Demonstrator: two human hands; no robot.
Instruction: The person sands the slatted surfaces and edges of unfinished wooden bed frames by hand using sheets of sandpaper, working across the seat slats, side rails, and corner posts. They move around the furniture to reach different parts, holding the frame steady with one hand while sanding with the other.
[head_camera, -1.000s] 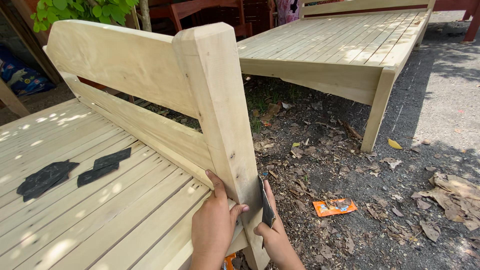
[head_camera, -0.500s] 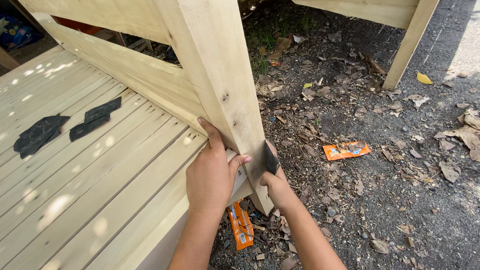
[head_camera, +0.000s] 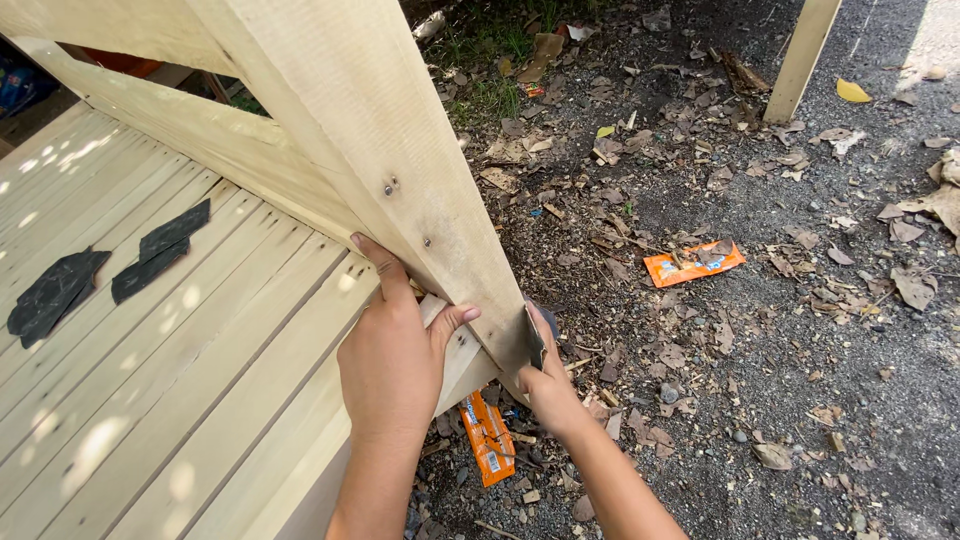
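Wooden post: left hand flat, fingers spread; right hand apparently pinches sandpaper.

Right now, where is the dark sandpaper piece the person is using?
In the head view, the sandpaper piece sits lower centre, pressed by the right hand against the wooden post's outer edge.

The wooden post is running out past the top edge; the right hand is hiding most of its dark sandpaper piece; both forearms are leaving the bottom edge.
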